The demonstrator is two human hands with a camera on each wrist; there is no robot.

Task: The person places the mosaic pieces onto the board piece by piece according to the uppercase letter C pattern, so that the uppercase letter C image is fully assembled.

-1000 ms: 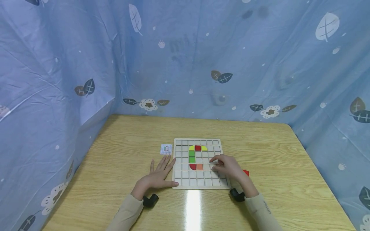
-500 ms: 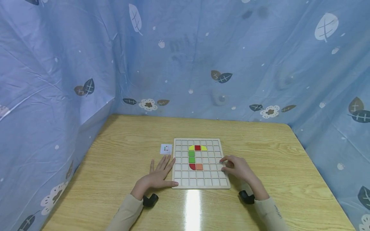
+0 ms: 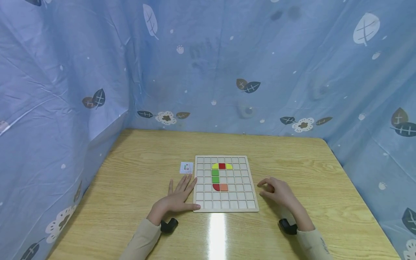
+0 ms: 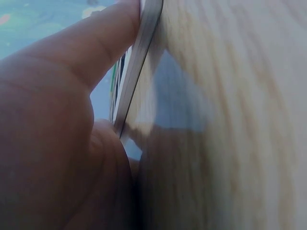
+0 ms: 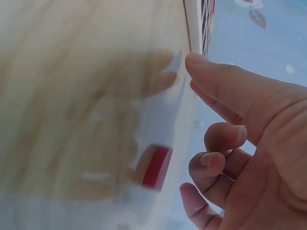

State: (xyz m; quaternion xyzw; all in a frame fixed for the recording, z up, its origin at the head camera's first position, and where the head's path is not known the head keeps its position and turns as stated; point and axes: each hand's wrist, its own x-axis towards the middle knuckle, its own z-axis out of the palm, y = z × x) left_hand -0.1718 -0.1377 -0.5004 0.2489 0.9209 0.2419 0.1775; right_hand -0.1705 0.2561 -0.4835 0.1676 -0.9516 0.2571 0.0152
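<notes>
A pale wooden grid board (image 3: 234, 196) lies flat on the table. In it, a green square (image 3: 215, 172), a red quarter-round (image 3: 216, 187), an orange square (image 3: 224, 187) and other coloured tiles form a C-like shape. My left hand (image 3: 176, 200) rests at the board's left side with fingers spread, its thumb on the near left corner. To the right of the board hovers my right hand (image 3: 278, 191), thumb and index finger extended, the others curled, nothing held. A red piece (image 5: 157, 167) sits on the table near those fingers in the right wrist view; the head view hides it.
A small card (image 3: 186, 168) printed with a grid and coloured pattern lies left of the board. The wooden table (image 3: 292, 155) ends against a blue patterned curtain (image 3: 208, 72) at the back and sides.
My right hand has moved right, from above the board to beside it, and now covers the red piece in the head view. The left hand and the tiles have not moved.
</notes>
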